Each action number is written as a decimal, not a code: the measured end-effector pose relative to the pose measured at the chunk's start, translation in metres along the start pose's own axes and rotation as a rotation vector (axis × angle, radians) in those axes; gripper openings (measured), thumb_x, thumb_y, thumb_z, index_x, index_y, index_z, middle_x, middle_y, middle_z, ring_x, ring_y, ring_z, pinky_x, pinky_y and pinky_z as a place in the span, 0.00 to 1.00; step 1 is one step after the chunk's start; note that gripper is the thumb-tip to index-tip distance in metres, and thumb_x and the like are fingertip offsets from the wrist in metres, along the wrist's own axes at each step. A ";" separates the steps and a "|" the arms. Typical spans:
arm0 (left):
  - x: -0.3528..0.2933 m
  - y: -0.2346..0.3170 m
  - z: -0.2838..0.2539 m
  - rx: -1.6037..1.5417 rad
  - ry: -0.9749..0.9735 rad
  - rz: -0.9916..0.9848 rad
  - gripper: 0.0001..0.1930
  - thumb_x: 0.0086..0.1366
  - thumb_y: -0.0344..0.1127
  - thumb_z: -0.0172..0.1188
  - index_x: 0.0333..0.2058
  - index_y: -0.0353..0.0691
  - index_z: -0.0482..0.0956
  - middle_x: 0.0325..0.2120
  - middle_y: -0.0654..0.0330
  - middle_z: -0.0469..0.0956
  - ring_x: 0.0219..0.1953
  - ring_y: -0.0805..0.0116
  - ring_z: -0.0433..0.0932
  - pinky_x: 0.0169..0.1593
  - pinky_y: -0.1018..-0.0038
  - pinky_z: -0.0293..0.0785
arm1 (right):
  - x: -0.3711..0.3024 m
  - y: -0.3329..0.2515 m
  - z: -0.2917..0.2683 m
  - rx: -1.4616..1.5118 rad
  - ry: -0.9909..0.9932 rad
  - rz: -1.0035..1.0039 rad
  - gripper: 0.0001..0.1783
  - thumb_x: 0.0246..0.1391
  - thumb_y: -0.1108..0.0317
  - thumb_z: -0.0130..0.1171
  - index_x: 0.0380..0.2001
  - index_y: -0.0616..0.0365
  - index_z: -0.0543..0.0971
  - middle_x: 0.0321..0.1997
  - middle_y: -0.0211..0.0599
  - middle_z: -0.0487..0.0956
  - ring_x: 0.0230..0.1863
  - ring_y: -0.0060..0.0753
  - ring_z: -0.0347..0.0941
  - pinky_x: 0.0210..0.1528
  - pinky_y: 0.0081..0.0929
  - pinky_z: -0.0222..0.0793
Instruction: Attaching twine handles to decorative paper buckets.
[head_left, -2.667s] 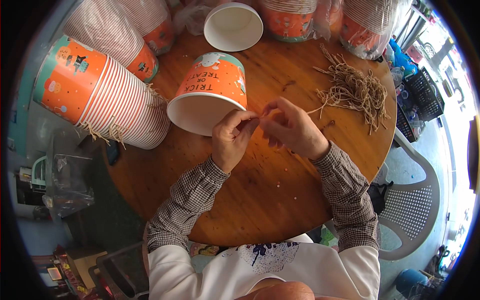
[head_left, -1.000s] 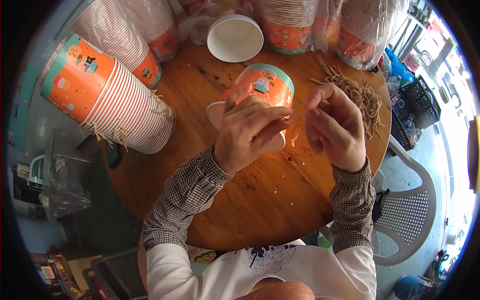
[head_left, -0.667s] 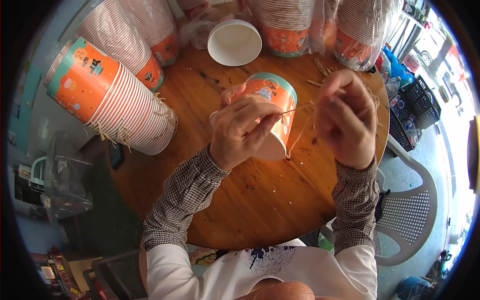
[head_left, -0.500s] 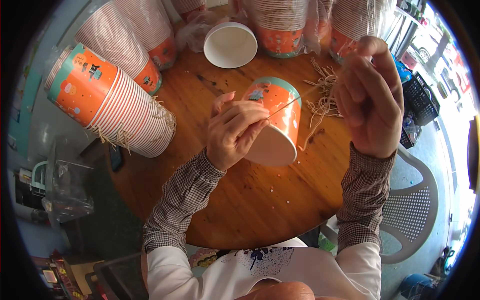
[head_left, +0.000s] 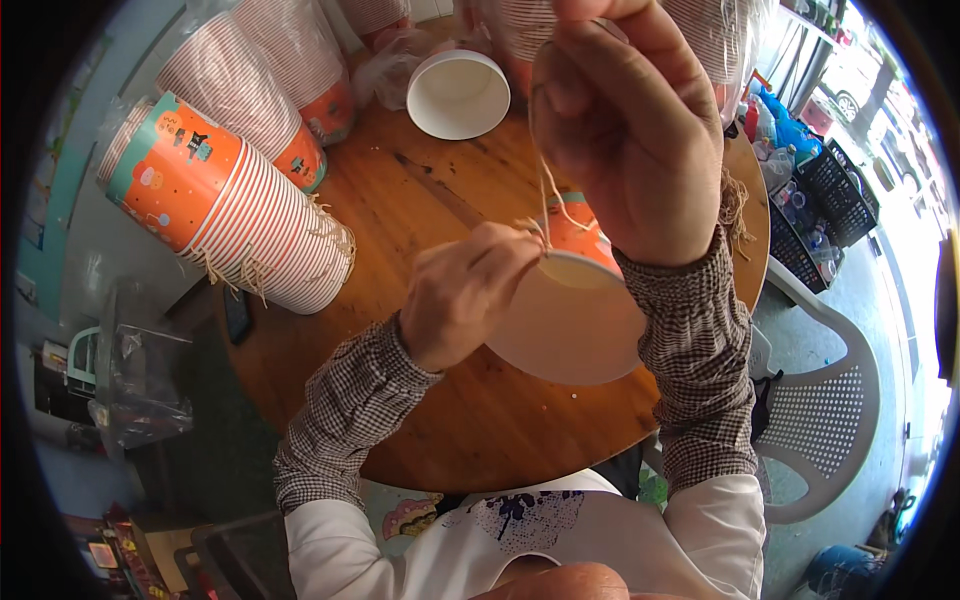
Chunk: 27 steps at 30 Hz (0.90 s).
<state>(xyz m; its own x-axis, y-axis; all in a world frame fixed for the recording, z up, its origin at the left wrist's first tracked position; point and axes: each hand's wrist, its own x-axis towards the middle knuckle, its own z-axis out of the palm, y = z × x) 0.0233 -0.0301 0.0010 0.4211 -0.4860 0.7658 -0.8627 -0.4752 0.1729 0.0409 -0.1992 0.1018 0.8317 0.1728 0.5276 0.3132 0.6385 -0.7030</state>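
An orange paper cup [head_left: 570,325] is tilted so that its wide white mouth faces me. Thin tan string [head_left: 546,190] runs upward from its rim in two strands. At that rim my left hand [head_left: 460,295] is closed, thumb and fingers pinching the string where it meets the cup. Whether these fingers also grip the rim itself, I cannot tell. My right hand [head_left: 640,130], raised above the cup, is closed on the upper part of the string. It hides some of the cup's orange side and the table behind.
A nested stack of orange cups [head_left: 230,200] with string tufts leans at the left, beside a dark phone [head_left: 237,315]. Behind stand bagged cup stacks [head_left: 235,90] and a single white-lined cup [head_left: 458,95]. Loose strings [head_left: 735,210] lie past my right wrist. A grey chair [head_left: 815,430] stands right.
My right hand has moved left and up over the cup, with the string now rising steeply. The cup's mouth has tipped further toward me. My left hand has stayed by the rim.
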 end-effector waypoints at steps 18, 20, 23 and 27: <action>-0.036 -0.123 -0.051 0.289 -0.125 -0.608 0.13 0.59 0.27 0.58 0.44 0.35 0.79 0.35 0.50 0.80 0.36 0.55 0.81 0.39 0.67 0.76 | -0.043 -0.025 -0.042 -0.054 -0.299 0.157 0.07 0.65 0.74 0.43 0.42 0.60 0.70 0.17 0.29 0.67 0.07 0.14 0.52 0.07 0.12 0.47; -0.037 -0.122 -0.047 0.219 -0.043 -0.652 0.13 0.61 0.30 0.60 0.44 0.35 0.79 0.35 0.51 0.80 0.36 0.57 0.81 0.39 0.67 0.76 | -0.048 -0.021 -0.046 0.027 -0.261 0.225 0.07 0.64 0.73 0.46 0.44 0.61 0.71 0.20 0.31 0.70 0.09 0.15 0.56 0.10 0.11 0.50; -0.028 -0.097 -0.046 0.315 0.174 -0.431 0.12 0.64 0.27 0.59 0.46 0.32 0.78 0.36 0.52 0.81 0.39 0.65 0.81 0.41 0.72 0.77 | -0.051 0.003 -0.049 0.141 -0.141 0.368 0.08 0.65 0.70 0.49 0.44 0.60 0.73 0.24 0.31 0.74 0.14 0.15 0.63 0.14 0.12 0.54; -0.017 -0.015 -0.031 -0.180 0.165 -0.521 0.09 0.69 0.32 0.54 0.39 0.31 0.78 0.32 0.57 0.79 0.36 0.69 0.78 0.42 0.75 0.73 | -0.055 0.050 -0.062 0.290 -0.060 0.508 0.07 0.66 0.69 0.50 0.43 0.56 0.74 0.27 0.28 0.75 0.17 0.15 0.65 0.16 0.12 0.56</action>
<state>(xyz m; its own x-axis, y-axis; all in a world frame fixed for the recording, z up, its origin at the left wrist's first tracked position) 0.0203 0.0077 0.0041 0.7665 -0.0933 0.6355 -0.5933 -0.4818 0.6449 0.0394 -0.2232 0.0084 0.8145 0.5480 0.1905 -0.2632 0.6417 -0.7204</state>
